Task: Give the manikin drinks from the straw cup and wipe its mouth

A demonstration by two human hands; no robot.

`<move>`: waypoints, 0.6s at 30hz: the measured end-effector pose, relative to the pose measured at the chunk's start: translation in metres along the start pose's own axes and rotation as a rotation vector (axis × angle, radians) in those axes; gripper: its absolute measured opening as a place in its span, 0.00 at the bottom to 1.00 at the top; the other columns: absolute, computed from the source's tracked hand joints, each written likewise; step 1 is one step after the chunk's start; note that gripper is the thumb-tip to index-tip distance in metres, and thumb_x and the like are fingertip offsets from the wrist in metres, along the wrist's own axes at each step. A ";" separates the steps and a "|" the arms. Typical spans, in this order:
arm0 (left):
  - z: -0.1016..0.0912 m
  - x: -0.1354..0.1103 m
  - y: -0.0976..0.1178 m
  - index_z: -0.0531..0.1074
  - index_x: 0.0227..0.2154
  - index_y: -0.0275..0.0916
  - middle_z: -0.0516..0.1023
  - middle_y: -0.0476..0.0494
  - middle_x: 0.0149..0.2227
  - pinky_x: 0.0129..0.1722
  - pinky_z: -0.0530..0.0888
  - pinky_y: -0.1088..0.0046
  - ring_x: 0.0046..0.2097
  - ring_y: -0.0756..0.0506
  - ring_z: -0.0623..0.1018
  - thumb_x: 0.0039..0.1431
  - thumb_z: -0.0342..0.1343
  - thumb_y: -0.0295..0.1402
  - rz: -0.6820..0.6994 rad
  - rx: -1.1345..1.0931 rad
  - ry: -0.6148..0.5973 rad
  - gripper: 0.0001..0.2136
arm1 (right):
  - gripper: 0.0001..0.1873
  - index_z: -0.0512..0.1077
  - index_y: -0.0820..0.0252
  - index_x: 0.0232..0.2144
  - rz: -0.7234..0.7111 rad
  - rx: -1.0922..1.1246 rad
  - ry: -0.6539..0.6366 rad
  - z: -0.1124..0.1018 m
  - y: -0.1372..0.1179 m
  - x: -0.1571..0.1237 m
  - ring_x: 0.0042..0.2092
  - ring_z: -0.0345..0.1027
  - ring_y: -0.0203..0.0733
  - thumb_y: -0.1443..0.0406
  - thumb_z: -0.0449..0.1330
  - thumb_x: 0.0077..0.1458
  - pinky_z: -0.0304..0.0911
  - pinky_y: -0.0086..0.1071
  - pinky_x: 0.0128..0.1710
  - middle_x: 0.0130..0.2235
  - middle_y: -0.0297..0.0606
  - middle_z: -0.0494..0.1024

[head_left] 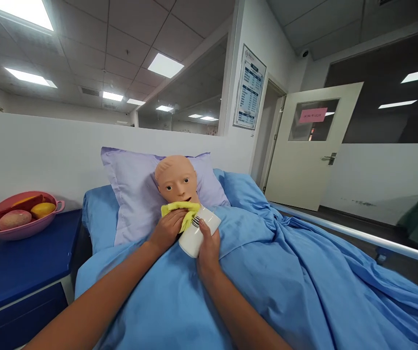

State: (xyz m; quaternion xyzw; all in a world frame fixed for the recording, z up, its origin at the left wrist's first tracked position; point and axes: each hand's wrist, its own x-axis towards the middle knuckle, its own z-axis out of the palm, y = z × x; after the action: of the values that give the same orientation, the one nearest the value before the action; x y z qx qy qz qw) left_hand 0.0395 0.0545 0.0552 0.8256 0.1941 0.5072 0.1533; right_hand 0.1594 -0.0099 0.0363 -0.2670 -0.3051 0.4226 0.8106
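A bald manikin [176, 177] lies in bed, its head propped on a lilac pillow [132, 194]. Just under its chin, my left hand [168, 227] is closed on a yellow cloth [180, 206]. My right hand [209, 245] grips a white mug [194, 238] with a dark striped mark on its side. The mug is tilted, its upper end close to the cloth and the manikin's mouth. What is inside the mug cannot be seen. Blue bedding [260, 272] covers the manikin below the neck.
At the left, a blue bedside cabinet [23, 262] carries a pink basket [10, 233] of fruit. A pale bed rail [358, 236] runs along the right side. Behind it stands an open door [304, 170] with a pink sign. A wall poster [250, 87] hangs beside the doorway.
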 end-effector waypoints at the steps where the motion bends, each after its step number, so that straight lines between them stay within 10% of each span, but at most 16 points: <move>1: 0.000 -0.004 -0.002 0.77 0.47 0.41 0.77 0.36 0.53 0.65 0.61 0.55 0.59 0.39 0.72 0.62 0.54 0.31 0.007 0.022 0.009 0.13 | 0.28 0.68 0.57 0.52 0.003 -0.005 -0.005 -0.001 0.001 0.000 0.43 0.75 0.46 0.55 0.66 0.51 0.72 0.37 0.42 0.44 0.38 0.79; 18: 0.003 0.007 -0.004 0.72 0.52 0.36 0.76 0.35 0.54 0.61 0.68 0.56 0.59 0.41 0.73 0.65 0.47 0.27 0.259 0.389 0.062 0.15 | 0.29 0.68 0.57 0.50 -0.004 -0.058 0.009 0.000 0.001 0.000 0.39 0.74 0.44 0.54 0.68 0.48 0.71 0.35 0.37 0.41 0.36 0.79</move>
State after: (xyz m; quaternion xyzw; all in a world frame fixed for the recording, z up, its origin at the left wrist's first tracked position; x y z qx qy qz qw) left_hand 0.0448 0.0613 0.0574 0.8415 0.1853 0.5009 -0.0813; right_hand 0.1583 -0.0094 0.0356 -0.2916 -0.3143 0.4108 0.8046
